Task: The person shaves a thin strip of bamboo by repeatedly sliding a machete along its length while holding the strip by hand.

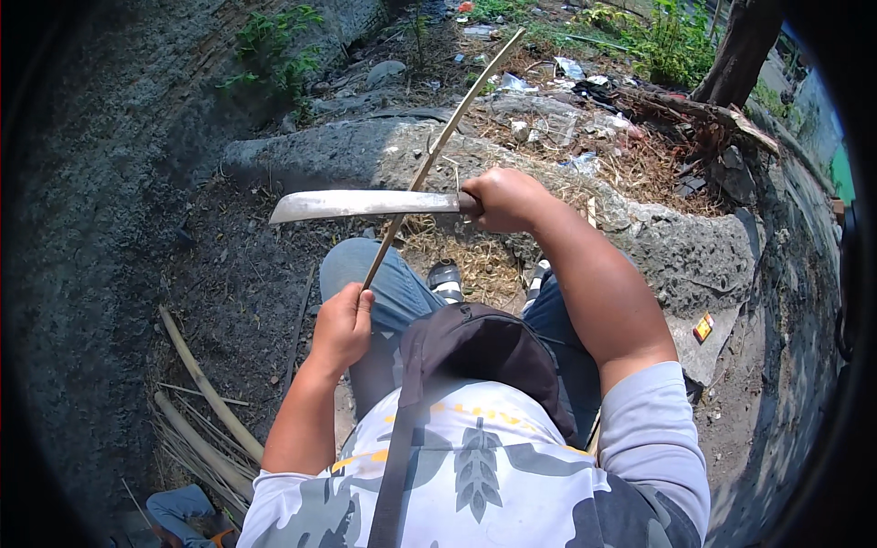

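The left hand [341,327] is clamped around the lower end of a narrow wooden strip [470,99], which slants up and away, its tip appearing beyond the far edge of a rough concrete slab [681,245]. The right hand [507,199] is closed around the handle of a machete [352,205], whose blade points left and crosses over the strip; whether they touch, I cannot tell. A black bag [489,352] sits against the person's front. Long pale stalks [208,387] lie on the ground to the left, and a small red-and-yellow packet [702,328] lies near the slab's right end.
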`<act>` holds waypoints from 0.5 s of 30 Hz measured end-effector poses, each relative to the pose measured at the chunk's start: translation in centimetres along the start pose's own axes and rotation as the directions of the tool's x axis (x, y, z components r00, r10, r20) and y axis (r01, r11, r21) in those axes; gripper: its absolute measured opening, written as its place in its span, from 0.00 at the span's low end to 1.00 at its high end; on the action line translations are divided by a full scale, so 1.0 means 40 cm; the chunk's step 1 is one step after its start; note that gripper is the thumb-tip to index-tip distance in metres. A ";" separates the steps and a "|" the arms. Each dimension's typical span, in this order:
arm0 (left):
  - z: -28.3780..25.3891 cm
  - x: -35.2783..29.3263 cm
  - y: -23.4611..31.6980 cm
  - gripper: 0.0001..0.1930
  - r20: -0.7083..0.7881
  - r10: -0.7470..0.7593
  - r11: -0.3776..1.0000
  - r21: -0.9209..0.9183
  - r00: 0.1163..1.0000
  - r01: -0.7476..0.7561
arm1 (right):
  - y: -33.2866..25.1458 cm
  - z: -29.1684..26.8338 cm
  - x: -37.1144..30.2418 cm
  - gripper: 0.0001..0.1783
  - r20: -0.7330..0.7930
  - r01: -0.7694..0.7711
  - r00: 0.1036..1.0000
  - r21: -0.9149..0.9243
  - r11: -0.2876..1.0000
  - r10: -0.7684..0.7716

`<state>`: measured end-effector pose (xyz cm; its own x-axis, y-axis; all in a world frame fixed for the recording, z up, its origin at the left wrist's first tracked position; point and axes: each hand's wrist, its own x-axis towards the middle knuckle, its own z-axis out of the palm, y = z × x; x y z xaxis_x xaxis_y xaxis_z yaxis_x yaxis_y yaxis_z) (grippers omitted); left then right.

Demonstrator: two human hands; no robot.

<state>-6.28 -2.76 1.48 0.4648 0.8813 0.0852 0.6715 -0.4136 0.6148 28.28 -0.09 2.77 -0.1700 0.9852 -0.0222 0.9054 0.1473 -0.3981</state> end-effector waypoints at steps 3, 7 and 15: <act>0.003 -0.001 -0.024 0.12 -0.031 0.051 0.998 0.048 0.998 -0.050 | -0.037 0.015 0.010 0.12 -0.012 0.072 0.997 -0.119 0.990 -0.074; -0.004 -0.020 -0.027 0.10 -0.001 0.021 0.997 0.071 1.000 -0.021 | 0.110 0.001 0.024 0.13 -0.067 -0.218 0.973 0.054 0.974 0.222; 0.005 -0.028 -0.035 0.10 -0.009 0.016 0.998 0.064 1.000 -0.015 | 0.043 -0.006 -0.002 0.13 0.019 -0.180 0.983 -0.006 0.984 0.180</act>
<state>-7.62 -3.19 0.36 0.4701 0.8767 0.1025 0.7000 -0.4410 0.5617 29.94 0.10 2.33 -0.0117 0.9938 -0.1108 0.9235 -0.0318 -0.3824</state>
